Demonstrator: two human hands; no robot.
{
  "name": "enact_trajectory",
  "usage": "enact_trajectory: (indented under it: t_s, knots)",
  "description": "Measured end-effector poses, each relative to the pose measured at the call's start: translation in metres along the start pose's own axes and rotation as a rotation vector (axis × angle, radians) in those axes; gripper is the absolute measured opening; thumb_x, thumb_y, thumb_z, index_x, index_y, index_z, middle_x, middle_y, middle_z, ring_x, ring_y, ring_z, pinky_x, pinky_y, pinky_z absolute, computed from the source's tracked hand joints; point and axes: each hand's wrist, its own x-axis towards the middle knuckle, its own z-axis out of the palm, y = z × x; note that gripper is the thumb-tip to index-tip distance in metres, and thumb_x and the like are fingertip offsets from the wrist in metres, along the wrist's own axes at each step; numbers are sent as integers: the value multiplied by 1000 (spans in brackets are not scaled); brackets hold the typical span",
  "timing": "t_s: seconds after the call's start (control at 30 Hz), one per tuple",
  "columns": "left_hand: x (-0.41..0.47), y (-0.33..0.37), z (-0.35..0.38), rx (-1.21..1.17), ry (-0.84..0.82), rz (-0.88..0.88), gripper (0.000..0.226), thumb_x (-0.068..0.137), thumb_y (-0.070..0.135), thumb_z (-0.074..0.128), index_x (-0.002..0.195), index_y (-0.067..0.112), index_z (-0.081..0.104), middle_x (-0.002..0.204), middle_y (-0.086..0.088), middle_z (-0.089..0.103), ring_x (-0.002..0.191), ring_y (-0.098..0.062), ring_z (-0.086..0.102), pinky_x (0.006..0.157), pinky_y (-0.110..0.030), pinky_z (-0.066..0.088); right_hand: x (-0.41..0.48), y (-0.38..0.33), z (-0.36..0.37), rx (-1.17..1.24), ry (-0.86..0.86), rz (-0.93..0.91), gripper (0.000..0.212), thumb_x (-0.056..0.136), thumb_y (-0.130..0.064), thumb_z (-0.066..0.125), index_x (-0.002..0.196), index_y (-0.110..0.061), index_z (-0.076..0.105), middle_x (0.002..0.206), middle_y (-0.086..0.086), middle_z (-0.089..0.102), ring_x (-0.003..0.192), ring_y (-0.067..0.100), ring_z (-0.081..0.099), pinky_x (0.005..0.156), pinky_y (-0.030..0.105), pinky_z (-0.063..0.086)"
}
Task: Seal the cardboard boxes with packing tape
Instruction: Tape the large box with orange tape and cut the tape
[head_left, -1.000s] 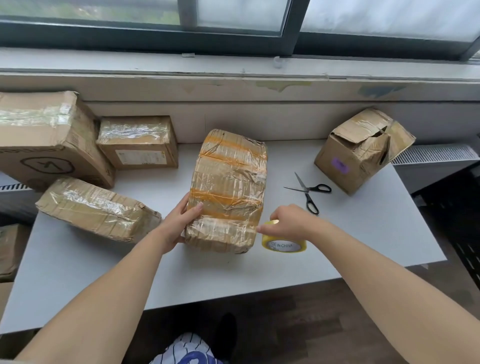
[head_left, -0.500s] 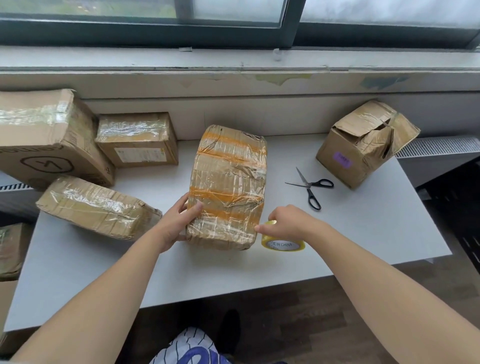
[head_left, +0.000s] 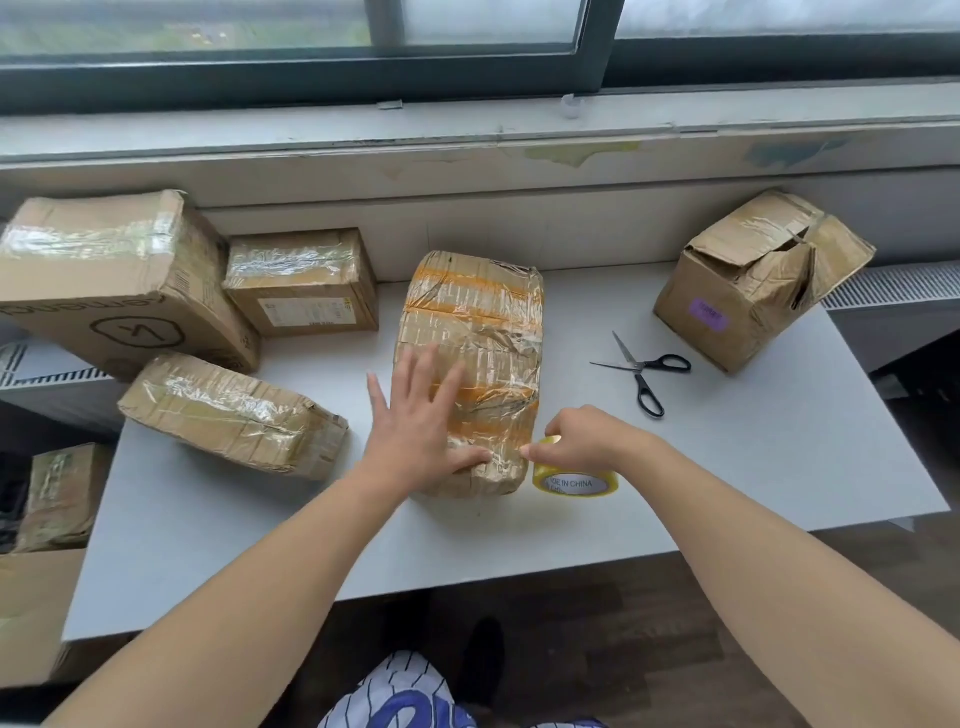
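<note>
At table (head_left: 753, 467) centre: the wrapped box (head_left: 483, 312) lies lengthwise, w/ your L hand (head_left: 421, 421) flat on its top, fingers straight and spread, thumb toward the near end. Your R hand (head_left: 582, 441) curls over the yellow tape roll (head_left: 576, 483), gripping it just beside the box's near-right corner. Scissors (head_left: 641, 371) lie open to the right, near a box w/ loose flaps (head_left: 727, 312). Other taped boxes (head_left: 301, 280) sit at left.

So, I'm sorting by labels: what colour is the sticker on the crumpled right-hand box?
Purple: the sticker shows best in the head view, on the crumpled box.
</note>
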Motion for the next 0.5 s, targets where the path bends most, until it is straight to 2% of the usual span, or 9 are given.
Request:
enact_trajectory:
  t_s: [0.1, 0.17, 0.23, 0.3, 0.4, 0.5]
  knots:
    - [2, 24, 6, 60, -51, -15, 116, 72, 96, 44, 159, 42, -11, 166, 2, -29, 154, -32, -26, 115, -76, -4, -2, 5, 9, 33, 13, 18, 81, 94, -72, 51, 146, -10, 54, 145, 9, 59, 129, 26, 57, 99, 36, 48]
    - [2, 23, 9, 64, -70, -33, 116, 71, 98, 40, 158, 45, -16, 166, 4, -30, 154, -31, -26, 116, -76, -2, -2, 8, 15, 71, 24, 23, 79, 93, -73, 51, 142, -11, 58, 133, 8, 65, 122, 26, 59, 87, 33, 48]
    - [5, 14, 7, 13, -103, -40, 117, 69, 100, 39, 157, 48, -18, 167, 7, -30, 154, -30, -27, 117, -75, 1, -2, 7, 17, 125, 55, 12, 71, 93, -72, 52, 124, -10, 67, 96, -1, 65, 96, 23, 59, 65, 28, 39]
    - [10, 6, 2, -26, -152, -28, 121, 65, 101, 41, 157, 49, -17, 166, 9, -31, 154, -29, -27, 117, -74, 2, -2, 4, 14, 155, 104, 15, 60, 92, -71, 55, 96, -12, 67, 73, -6, 54, 77, 20, 55, 56, 28, 32]
    - [12, 3, -6, -84, -207, 3, 124, 61, 102, 46, 156, 51, -16, 165, 12, -33, 153, -27, -30, 116, -74, 2, -3, 1, 6, 185, 138, -5, 67, 89, -71, 60, 82, -5, 71, 67, 4, 60, 63, 19, 54, 57, 33, 35]
    - [9, -6, -9, -184, -202, 17, 120, 62, 100, 47, 156, 54, -11, 166, 15, -30, 153, -23, -31, 116, -74, 7, -8, -1, -8, 138, 184, -33, 64, 88, -68, 63, 69, -7, 64, 58, 2, 50, 57, 19, 47, 56, 34, 32]
